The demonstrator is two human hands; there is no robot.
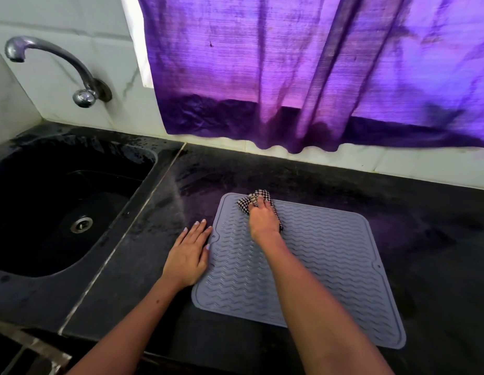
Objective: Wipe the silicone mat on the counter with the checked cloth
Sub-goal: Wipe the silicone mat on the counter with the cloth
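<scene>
Right hand (264, 216) grips checked cloth (253, 200) at silicone mat's (316, 266) far-left corner, mid-counter. Left hand (189, 253) flat, fingers straight, pinning mat's left edge. Wipe looks barely begun; next: drag cloth across the ridges.

Dim violet backlight, wide-angle edge distortion
</scene>
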